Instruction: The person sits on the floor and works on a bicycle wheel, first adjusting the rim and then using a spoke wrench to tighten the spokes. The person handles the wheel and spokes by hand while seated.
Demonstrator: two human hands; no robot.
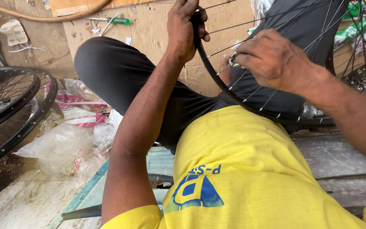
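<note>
Soft, even daylight here, no hard shadows; the yellow shirt (242, 169) glows bright, focus is crisp at centre, and wide-angle bending shows at the edges.

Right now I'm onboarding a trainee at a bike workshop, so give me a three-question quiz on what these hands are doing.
1. True or false: the left hand grips the black wheel rim.
2. What does the right hand pinch against a spoke? A) small metal tool B) green-handled screwdriver C) plastic bag
3. Where do the other wheels lie, on the person's left or right?

Key: 1 true; 2 A, the small metal tool; the green-handled screwdriver lies on the cardboard; 3 left.
</note>
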